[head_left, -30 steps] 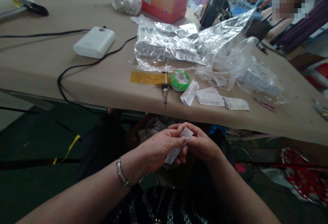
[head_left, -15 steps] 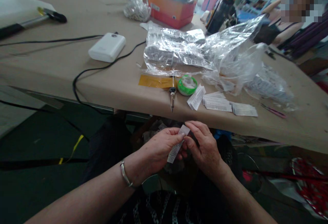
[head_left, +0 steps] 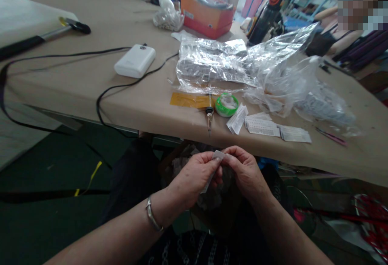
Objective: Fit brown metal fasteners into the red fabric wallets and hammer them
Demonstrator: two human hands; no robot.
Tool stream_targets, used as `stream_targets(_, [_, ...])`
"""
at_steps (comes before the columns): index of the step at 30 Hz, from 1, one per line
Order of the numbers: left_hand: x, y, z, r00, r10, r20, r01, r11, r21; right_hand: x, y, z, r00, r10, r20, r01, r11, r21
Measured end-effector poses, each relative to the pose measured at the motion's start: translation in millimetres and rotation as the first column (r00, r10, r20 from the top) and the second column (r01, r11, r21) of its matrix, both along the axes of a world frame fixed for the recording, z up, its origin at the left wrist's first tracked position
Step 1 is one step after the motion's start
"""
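1. White paper is what both hands work on: the left hand [head_left: 194, 174] and right hand [head_left: 247, 172] meet below the table edge [head_left: 182, 129], over the lap, each pinching the top end of one small printed label strip [head_left: 216, 159] between thumb and fingertips. The strip hangs down between the palms, tilted, its lower part tucked behind the left hand's fingers.

2. On the table, just above the hands, lie label stacks [head_left: 263, 126], fanned and flat, near the front edge. Beside them sits a green-rimmed tape roll [head_left: 226, 104], and a soldering iron [head_left: 209, 115] pokes its tip over the edge. Judging from this, some labels seem already handled and laid out, while plenty appear untouched inside the clear plastic bags [head_left: 242, 60] farther back.

3. Farther left rests a white box [head_left: 135, 60] with a black cable [head_left: 121, 89] looping off the table. An orange box [head_left: 207, 14] stands at the far side.

4. Hard to make out: the print on the strip is too small to read, and whether the fingers hold one strip or several I cannot tell. A crumpled heap under the hands is dim. Another person at the top right is cut off by the frame.
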State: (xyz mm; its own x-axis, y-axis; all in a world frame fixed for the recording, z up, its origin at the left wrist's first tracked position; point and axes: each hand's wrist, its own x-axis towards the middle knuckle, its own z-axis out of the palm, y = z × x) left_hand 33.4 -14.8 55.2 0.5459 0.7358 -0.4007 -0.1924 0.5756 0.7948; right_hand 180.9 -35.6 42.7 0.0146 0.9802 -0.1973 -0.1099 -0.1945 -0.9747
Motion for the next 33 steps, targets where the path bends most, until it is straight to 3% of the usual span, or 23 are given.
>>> stream_targets(5, [-3.2, 1.0, -2.8, 0.999, 0.023, -0.039, -0.018, 0.993, 0.115, -11.8, 8.5, 2.8, 0.995, 0.015, -0.098, -0.015, 1.000, 0.001])
stream_targets(11, [-8.8, 5.6, -3.3, 0.991, 0.108, -0.084, -0.086, 0.970, 0.229, -19.4, 18.3, 9.2, 1.000, 0.023, -0.007, -0.022, 0.999, 0.045])
stream_targets(17, [-21.2, 14.6, 1.1, 0.921, 0.282, -0.269, -0.123, 0.866, 0.486, -22.9, 33.1, 15.2, 0.973, -0.025, 0.227, -0.005, 0.991, 0.131])
stream_targets(22, [-25.8, 25.0, 4.5, 0.856, 0.397, -0.331, -0.114, 0.770, 0.627, -27.1, 38.7, 17.7, 0.934, -0.058, 0.353, 0.011, 0.991, 0.135])
stream_targets(28, [-24.5, 31.9, 5.8, 0.831, 0.447, -0.331, -0.100, 0.706, 0.701, -28.8, 39.1, 16.1, 0.889, -0.111, 0.444, 0.012, 0.975, 0.220])
stream_targets(33, [-23.6, 32.3, 8.5, 0.830, 0.444, -0.338, -0.078, 0.691, 0.718, -27.7, 39.6, 14.9, 0.871, -0.137, 0.472, 0.011, 0.965, 0.261])
